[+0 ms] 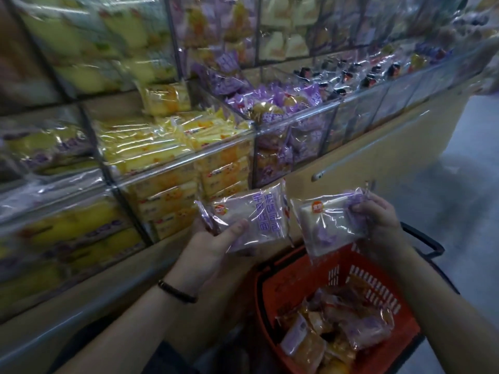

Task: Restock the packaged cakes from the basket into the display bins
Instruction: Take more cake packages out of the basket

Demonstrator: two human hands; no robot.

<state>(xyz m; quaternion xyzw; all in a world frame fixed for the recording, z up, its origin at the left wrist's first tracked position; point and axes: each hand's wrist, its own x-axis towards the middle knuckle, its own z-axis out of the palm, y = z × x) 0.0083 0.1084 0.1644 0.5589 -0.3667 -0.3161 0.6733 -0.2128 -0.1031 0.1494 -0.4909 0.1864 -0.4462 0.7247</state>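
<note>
My left hand (216, 244) grips a purple-printed packaged cake (259, 214) from below, thumb across its front. My right hand (378, 214) pinches a second purple-and-white packaged cake (329, 225) by its right edge. Both packs hang above the orange basket (302, 276), which holds several more wrapped cakes (343, 330). In front of the hands stand clear display bins: one with yellow cakes (151, 141) and one with purple-wrapped cakes (280, 103).
Further clear bins of wrapped cakes run left and right along the shelf, with a second tier (108, 44) above. A beige cabinet front (364, 157) lies under the bins. The basket's black handle (426, 238) sticks out to the right, over grey floor (472, 184).
</note>
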